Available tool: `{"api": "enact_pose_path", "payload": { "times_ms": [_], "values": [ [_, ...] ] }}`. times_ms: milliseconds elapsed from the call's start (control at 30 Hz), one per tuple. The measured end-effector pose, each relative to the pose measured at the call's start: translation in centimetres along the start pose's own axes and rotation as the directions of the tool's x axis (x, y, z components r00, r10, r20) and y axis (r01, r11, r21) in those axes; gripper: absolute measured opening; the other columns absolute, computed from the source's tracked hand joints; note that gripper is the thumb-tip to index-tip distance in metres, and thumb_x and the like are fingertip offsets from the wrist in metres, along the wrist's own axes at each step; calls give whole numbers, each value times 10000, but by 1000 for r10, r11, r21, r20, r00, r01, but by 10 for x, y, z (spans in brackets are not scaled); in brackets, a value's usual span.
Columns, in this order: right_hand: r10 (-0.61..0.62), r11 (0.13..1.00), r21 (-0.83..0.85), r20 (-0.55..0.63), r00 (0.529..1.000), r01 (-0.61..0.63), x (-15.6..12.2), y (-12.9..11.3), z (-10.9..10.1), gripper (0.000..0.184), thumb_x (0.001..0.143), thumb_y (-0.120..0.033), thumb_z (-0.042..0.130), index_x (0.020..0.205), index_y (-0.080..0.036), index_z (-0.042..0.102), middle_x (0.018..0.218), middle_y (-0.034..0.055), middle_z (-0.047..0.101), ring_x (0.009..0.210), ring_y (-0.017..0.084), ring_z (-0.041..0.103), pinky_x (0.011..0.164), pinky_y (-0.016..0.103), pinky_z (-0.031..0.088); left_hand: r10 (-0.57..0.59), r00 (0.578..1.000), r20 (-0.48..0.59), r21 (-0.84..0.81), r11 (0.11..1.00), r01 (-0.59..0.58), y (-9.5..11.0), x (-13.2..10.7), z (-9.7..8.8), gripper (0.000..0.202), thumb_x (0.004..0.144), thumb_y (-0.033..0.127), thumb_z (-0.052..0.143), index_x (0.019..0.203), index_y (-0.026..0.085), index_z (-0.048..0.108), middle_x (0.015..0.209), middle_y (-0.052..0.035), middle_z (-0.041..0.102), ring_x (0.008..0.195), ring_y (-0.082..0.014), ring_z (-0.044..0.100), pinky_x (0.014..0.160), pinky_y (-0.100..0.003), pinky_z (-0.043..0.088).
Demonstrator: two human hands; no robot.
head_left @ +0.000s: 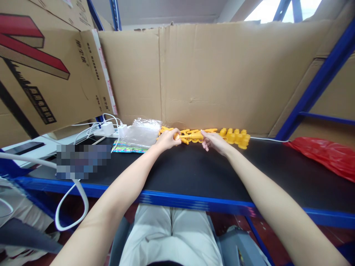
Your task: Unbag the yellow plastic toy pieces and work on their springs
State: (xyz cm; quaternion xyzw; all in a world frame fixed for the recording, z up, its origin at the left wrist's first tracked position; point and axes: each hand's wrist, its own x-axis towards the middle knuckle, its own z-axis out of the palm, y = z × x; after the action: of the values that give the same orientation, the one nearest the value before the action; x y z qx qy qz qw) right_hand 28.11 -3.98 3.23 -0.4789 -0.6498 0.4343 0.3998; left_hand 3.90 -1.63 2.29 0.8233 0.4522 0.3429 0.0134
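My left hand (167, 140) is closed around the left end of a long, slim yellow plastic piece (191, 136) with a rounded end. At its wider right end is my right hand (215, 142), thumb on top and fingers curled below, pinching it. The piece lies roughly level, just above the black tabletop. Behind it, a pile of similar yellow plastic pieces (212, 130) rests against the cardboard, partly hidden by my hands. Right of my right hand stand several stacked yellow cup-shaped parts (235, 137) in a cluster.
Clear plastic bags (141, 133) lie left of my left hand over a colourful packet (129, 146). White chargers (107, 128) and cables crowd the left. A red plastic bag (324, 153) lies at right. Cardboard (222, 77) walls the back; a blue rail (194, 201) edges the front.
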Motion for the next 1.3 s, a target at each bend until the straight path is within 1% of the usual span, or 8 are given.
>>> {"api": "enact_pose_path", "payload": {
  "times_ms": [267, 367, 467, 600, 833, 1000, 1100, 1300],
  "values": [
    [65, 996, 60, 41, 997, -67, 1, 2, -1, 515, 803, -676, 522, 776, -164, 562, 593, 65, 638, 425, 109, 555, 425, 221, 435, -1, 1000, 4, 18, 1000, 1, -1, 1, 1, 264, 698, 257, 639, 954, 193, 626, 609, 35, 568, 563, -122, 487, 595, -229, 337],
    [6, 995, 101, 73, 997, -13, 1, 4, -5, 439, 738, -555, 689, 941, -183, 574, 794, 67, 704, 562, 134, 641, 523, 243, 499, -1, 1000, 8, 20, 1000, 1, -1, 1, 3, 274, 694, 253, 638, 960, 192, 625, 615, 33, 571, 572, -128, 497, 604, -235, 345],
    [-73, 992, 111, 67, 995, 65, 0, 5, -7, 481, 646, -406, 807, 1009, -200, 566, 826, 32, 710, 625, 141, 659, 613, 273, 527, -17, 1000, 21, 21, 1000, 16, 0, 0, 2, 286, 694, 262, 639, 971, 191, 622, 644, 22, 592, 584, -135, 510, 589, -234, 339],
    [-78, 994, 83, 60, 995, 73, -1, 3, -7, 361, 732, -470, 726, 867, -163, 593, 719, 52, 696, 542, 120, 621, 573, 260, 504, -10, 1000, 19, 31, 999, 10, 4, -2, 0, 292, 698, 258, 636, 983, 195, 621, 672, 14, 617, 600, -142, 529, 585, -233, 339],
    [-73, 996, 51, -16, 997, 74, -2, -6, 0, 444, 767, -570, 654, 654, -151, 559, 546, 63, 636, 379, 105, 524, 418, 238, 417, -17, 1000, 14, 65, 998, 16, 5, -2, 1, 288, 728, 292, 630, 1002, 203, 624, 687, 8, 634, 631, -154, 560, 620, -242, 364],
    [5, 999, 36, -44, 999, -3, -2, -8, 5, 453, 817, -569, 596, 720, -126, 599, 482, 60, 606, 326, 108, 486, 352, 229, 359, -25, 999, 21, 63, 998, 24, 2, -1, 2, 288, 717, 297, 634, 988, 201, 629, 669, 13, 618, 613, -149, 543, 613, -243, 353],
    [37, 999, 40, -47, 998, -36, -1, -7, 5, 450, 846, -559, 560, 774, -118, 615, 502, 59, 611, 349, 109, 497, 374, 234, 392, -22, 1000, 17, 36, 999, 21, 0, 0, 3, 282, 706, 287, 635, 972, 193, 633, 650, 19, 603, 596, -138, 522, 609, -241, 346],
    [-106, 992, 64, 21, 994, 104, 2, 1, -4, 403, 727, -468, 726, 954, -165, 586, 789, 58, 697, 565, 113, 619, 565, 245, 496, -33, 999, -5, -14, 999, 33, -2, 3, 4, 286, 667, 276, 660, 936, 183, 643, 646, 20, 597, 599, -129, 515, 600, -235, 344]
  ]
}}
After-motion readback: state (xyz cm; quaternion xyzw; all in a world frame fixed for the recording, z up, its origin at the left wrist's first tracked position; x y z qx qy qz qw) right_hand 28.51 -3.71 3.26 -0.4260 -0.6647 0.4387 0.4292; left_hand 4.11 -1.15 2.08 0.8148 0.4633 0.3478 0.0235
